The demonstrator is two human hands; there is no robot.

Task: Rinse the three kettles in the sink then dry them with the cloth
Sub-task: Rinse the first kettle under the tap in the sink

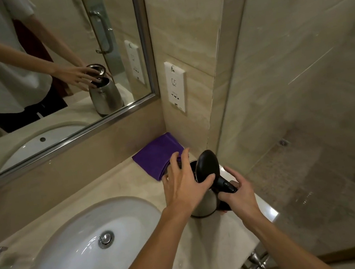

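Steel kettle (203,206) on stone counter (132,179), right hand (237,196) gripping black handle (226,186), left hand (184,188) splayed atop.

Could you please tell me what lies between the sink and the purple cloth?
Only a bare stretch of countertop, in the head view; the kettle stands off to the right.

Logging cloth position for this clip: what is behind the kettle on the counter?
A folded purple cloth lies on the counter behind the kettle. The left hand and kettle cover its near edge, so contact cannot be seen.
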